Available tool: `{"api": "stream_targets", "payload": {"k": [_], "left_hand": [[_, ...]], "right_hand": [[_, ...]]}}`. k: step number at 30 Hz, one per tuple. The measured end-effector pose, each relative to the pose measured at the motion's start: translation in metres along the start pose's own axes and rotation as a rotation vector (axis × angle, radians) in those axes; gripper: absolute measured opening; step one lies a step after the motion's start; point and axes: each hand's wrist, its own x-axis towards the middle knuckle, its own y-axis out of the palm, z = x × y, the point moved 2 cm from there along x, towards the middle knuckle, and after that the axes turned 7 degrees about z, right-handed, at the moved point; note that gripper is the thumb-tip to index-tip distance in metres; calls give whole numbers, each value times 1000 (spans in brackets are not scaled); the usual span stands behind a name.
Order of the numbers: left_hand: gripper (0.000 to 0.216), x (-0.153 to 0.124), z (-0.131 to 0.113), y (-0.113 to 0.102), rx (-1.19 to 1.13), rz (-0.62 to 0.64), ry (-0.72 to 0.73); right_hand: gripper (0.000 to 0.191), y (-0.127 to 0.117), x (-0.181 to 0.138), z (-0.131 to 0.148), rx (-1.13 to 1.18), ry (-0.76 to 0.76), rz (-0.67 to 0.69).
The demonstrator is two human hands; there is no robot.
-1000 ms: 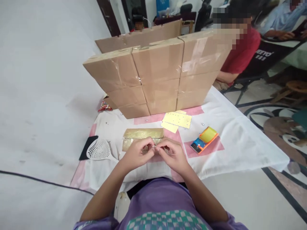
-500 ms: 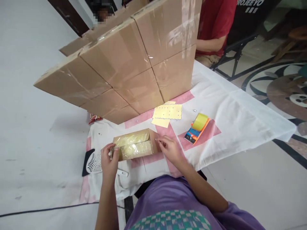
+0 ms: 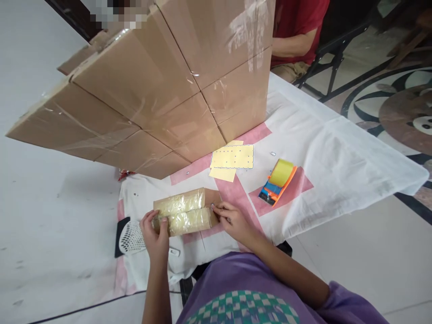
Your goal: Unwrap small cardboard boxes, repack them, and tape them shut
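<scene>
From my remote station I record the following. The fingers of the right hand (image 3: 236,222) are drawn together in a pinch at the right end of a small brown cardboard box with glossy yellowish tape (image 3: 187,219); what seems a small pale scrap (image 3: 212,206) is caught at their tips, too small for me to identify. The left hand (image 3: 155,231) is closed on the opposite end, thumb on the top, other fingers against the end, a hold I judge meant to keep the box from sliding. The box lies directly before the wearer on the surface (image 3: 303,202), which is covered in white cloth with pink bands, and both hands reach it easily. Left of the left hand, a white perforated paddle (image 3: 131,237) partly overlies a flat black item (image 3: 120,227). An orange-and-blue tape dispenser with a yellow roll (image 3: 281,175) sits well to the right, presumably to leave the hands room. Pale yellow paper sheets (image 3: 232,157) overlap at the foot of a tall brown cardboard partition (image 3: 162,99), apparently stood there as a divider. Beyond it I note a co-worker's red sleeve (image 3: 315,29).
</scene>
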Motion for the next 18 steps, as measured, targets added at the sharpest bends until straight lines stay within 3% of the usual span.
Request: {"api": "stream_targets", "payload": {"k": [7, 12, 18], "left_hand": [[29, 0, -3, 2, -19, -52, -33], [28, 1, -4, 2, -21, -59, -25], [27, 1, -2, 1, -9, -54, -4]], "right_hand": [[32, -11, 3, -10, 100, 47, -131], [28, -9, 4, -10, 49, 20, -133], [37, -25, 14, -9, -210, -112, 105]]}}
